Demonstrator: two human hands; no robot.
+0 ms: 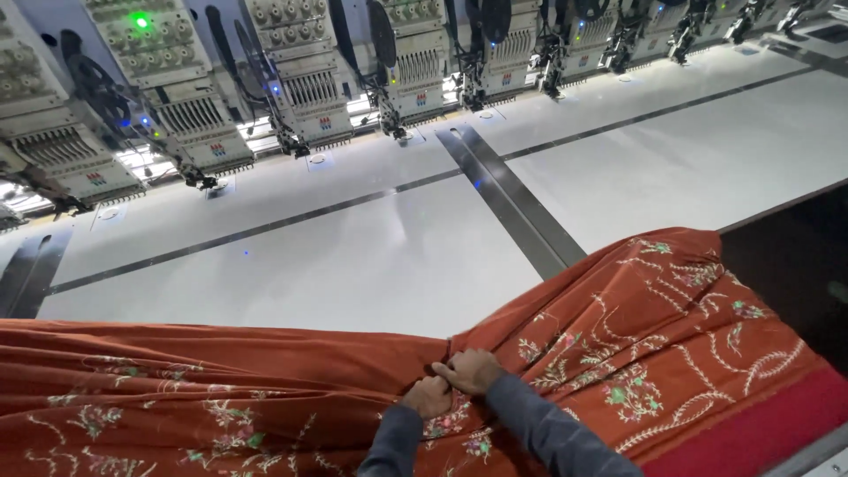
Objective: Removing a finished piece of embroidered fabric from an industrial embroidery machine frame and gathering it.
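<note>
Both hands bunched together on rust-orange embroidered cloth (618,336), at its upper edge near frame centre-bottom. Left hand (427,396) fisted, pinching a fold. Right hand (470,370) closed over same fold, touching the left. Cloth draped across front edge of white machine table (371,256), floral stitching visible, red band at right. Row of embroidery heads (300,79) along far side, well apart from hands.

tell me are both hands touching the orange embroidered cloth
Touching. The head view shows the left hand and right hand both pinching a gathered fold of the orange embroidered cloth.
</note>
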